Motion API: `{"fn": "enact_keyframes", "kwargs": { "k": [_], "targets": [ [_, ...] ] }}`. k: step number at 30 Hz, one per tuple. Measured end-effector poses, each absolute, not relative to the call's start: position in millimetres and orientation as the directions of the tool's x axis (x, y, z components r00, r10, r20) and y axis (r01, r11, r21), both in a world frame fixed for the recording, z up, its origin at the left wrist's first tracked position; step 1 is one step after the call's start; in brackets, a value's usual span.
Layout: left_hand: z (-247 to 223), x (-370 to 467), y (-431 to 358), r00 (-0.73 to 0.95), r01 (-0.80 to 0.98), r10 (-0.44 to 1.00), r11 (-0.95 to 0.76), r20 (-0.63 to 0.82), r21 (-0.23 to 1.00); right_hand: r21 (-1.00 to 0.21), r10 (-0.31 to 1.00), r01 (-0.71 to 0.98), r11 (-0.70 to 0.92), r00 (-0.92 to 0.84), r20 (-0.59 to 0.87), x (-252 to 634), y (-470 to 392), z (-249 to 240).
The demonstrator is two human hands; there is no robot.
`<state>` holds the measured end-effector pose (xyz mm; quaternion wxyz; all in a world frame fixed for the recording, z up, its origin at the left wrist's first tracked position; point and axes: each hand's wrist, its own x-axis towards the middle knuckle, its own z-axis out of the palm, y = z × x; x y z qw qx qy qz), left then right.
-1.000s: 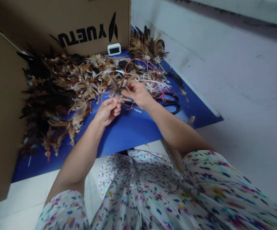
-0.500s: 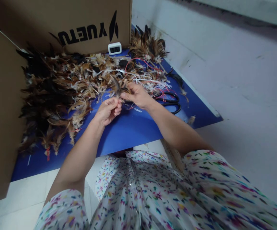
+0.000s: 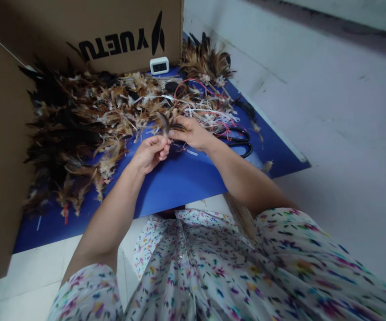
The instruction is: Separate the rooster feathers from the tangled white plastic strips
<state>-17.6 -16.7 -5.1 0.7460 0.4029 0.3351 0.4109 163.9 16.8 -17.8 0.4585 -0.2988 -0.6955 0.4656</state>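
Note:
My left hand [image 3: 152, 154] pinches the pale lower end of a small bunch of brown and dark feathers [image 3: 165, 126]. Touching the same bunch from the right, my right hand [image 3: 191, 132] has its thumb and fingers closed on the feathers. Both hands hover close together over the blue table surface [image 3: 176, 178]. Just beyond them lies a broad heap of brown, black and pale feathers [image 3: 112, 104]. The black looped handles of a pair of scissors [image 3: 241, 143] stick out to the right of my right wrist; the blades are hidden.
White and red plastic strips [image 3: 209, 113] lie tangled behind my right hand. A small white digital clock [image 3: 159, 66] stands before a large cardboard box [image 3: 122, 26]. Another feather bunch [image 3: 206, 60] sits in the back right corner. A pale wall [image 3: 330, 111] borders the right side.
Both hands keep their hold on the feather bunch, nearly in place. The right hand's fingers have shifted very slightly, and the dark feather tips fan a little more to the right.

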Motion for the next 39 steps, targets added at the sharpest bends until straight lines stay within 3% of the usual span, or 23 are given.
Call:
{"fn": "enact_keyframes", "kwargs": {
  "k": [6, 10, 14, 18, 24, 31, 36, 39],
  "targets": [
    [-7.5, -17.7, -15.2, 0.401, -0.359, 0.91, 0.262, -0.106, 0.896, -0.915, 0.871, 0.013, 0.404, -0.31, 0.38, 156.6, 15.6, -19.0],
    [-0.1, -19.8, -10.5, 0.198, -0.454, 0.976, 0.176, -0.093, 0.874, -0.844, 0.864, 0.236, 0.481, -0.293, 0.411, 165.1, 17.4, -13.2],
    [7.3, -27.8, -2.6, 0.003, -0.557, 0.992, 0.106, -0.125, 0.824, -0.598, 0.842, 0.595, 0.537, -0.421, 0.337, 178.3, 14.4, -2.8],
    [7.7, -34.3, 3.0, -0.054, -0.593, 0.991, 0.07, -0.126, 0.802, -0.353, 0.826, 0.746, 0.564, -0.518, 0.223, 181.0, 9.7, 1.5],
    [5.7, -33.7, 2.9, -0.064, -0.596, 0.988, 0.074, -0.139, 0.799, -0.33, 0.871, 0.808, 0.488, -0.476, 0.122, 175.6, 3.8, 4.6],
    [4.1, -32.2, 1.9, -0.052, -0.561, 0.987, 0.094, -0.149, 0.822, -0.339, 0.867, 0.799, 0.496, -0.477, 0.145, 176.1, 4.5, 3.4],
    [1.2, -31.6, 2.6, -0.052, -0.537, 0.989, 0.087, -0.136, 0.839, -0.293, 0.76, 0.703, 0.649, -0.574, 0.305, 168.0, 4.5, -9.0],
    [0.7, -31.3, 2.4, -0.049, -0.53, 0.99, 0.084, -0.129, 0.844, -0.223, 0.705, 0.672, 0.707, -0.639, 0.308, 157.4, 2.0, -17.3]
  ]
}}
